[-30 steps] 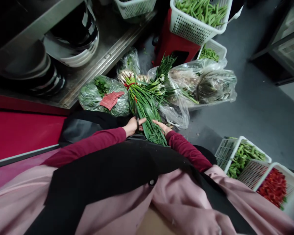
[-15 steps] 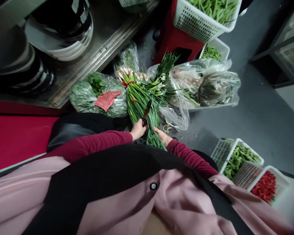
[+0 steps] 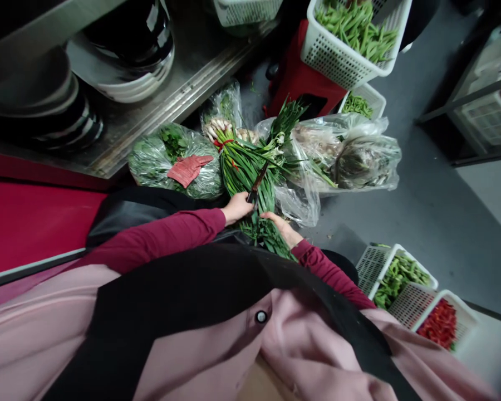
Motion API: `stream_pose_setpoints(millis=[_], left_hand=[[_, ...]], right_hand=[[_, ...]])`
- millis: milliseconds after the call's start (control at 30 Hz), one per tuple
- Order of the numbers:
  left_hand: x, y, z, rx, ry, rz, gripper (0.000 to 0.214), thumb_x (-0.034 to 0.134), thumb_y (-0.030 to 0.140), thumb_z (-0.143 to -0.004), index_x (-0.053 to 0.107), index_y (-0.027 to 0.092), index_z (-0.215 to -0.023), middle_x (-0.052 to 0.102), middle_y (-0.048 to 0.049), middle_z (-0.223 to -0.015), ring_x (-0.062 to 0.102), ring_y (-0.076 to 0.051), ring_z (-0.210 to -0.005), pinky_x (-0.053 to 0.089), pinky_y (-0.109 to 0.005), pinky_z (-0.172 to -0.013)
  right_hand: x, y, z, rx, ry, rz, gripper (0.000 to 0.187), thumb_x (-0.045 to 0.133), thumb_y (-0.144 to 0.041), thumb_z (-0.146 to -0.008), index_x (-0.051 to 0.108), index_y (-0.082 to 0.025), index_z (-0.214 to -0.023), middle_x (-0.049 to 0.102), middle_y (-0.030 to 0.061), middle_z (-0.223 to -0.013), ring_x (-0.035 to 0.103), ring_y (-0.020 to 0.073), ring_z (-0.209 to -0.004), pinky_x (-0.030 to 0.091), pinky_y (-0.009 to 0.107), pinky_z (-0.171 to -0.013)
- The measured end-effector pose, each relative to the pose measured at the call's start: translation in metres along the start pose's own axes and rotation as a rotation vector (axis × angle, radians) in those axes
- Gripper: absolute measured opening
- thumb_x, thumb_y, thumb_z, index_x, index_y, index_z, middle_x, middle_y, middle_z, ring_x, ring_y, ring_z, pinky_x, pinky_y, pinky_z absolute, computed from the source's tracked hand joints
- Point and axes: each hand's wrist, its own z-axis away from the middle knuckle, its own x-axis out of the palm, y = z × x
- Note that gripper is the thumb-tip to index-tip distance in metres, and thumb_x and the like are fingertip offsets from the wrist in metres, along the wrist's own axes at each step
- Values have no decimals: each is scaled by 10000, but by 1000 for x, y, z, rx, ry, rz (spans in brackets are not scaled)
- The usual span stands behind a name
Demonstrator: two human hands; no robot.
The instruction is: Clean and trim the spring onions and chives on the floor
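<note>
A bunch of spring onions (image 3: pixel 240 170) with white bulbs at the far end is bound by a red tie (image 3: pixel 223 145). My left hand (image 3: pixel 239 208) is closed round the dark handles of scissors (image 3: pixel 259 181), whose rusty blades point away over the leaves. Just to the right, my right hand (image 3: pixel 281 227) grips the leafy ends near my apron, the thumb toward the scissors. The cut or loose state of the leaf tips cannot be made out. Left of the bunch, a red glove (image 3: pixel 190 170) rests on a plastic bag of leafy greens (image 3: pixel 150 161).
Clear plastic bags of vegetables (image 3: pixel 363 159) lie right of the bunch. A basket of green beans (image 3: pixel 338 58) sits on a red stool (image 3: pixel 290 78). Baskets of green peppers (image 3: pixel 403 278) and red peppers (image 3: pixel 438 323) stand at right. A metal shelf (image 3: pixel 183 89) holds stacked bowls (image 3: pixel 127 89).
The leafy ends between my hands now bend and bunch toward the right. My right hand has shifted slightly right, my left hand slightly up with the scissors. The whole view has tilted a little.
</note>
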Motion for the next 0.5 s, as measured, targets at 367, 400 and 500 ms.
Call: stream_pose_setpoints(millis=[367, 400, 500], left_hand=[[-69, -43, 24, -309, -129, -265, 361, 584, 355, -834, 560, 146, -542, 555, -70, -491, 530, -159, -430, 432, -251, -466], [-65, -48, 24, -322, -144, -373, 358, 598, 339, -811, 551, 152, -508, 554, -72, -485, 550, -170, -470, 436, -249, -501], [-59, -56, 15, -236, -149, -751, 330, 705, 307, -669, 503, 178, -443, 585, -100, -527, 641, -258, -717, 465, -261, -661]], right_hand=[[-68, -52, 27, -292, 178, 294, 311, 614, -163, -759, 637, -171, -1068, 642, -24, -672, 570, 117, -565, 473, 218, -553], [-71, -52, 27, -317, 148, 308, 342, 623, -149, -746, 631, -177, -1086, 654, -22, -700, 584, 121, -583, 480, 219, -563], [-78, -50, 23, -317, 122, 273, 400, 646, -101, -710, 628, -198, -1098, 679, -30, -776, 605, 111, -621, 487, 205, -598]])
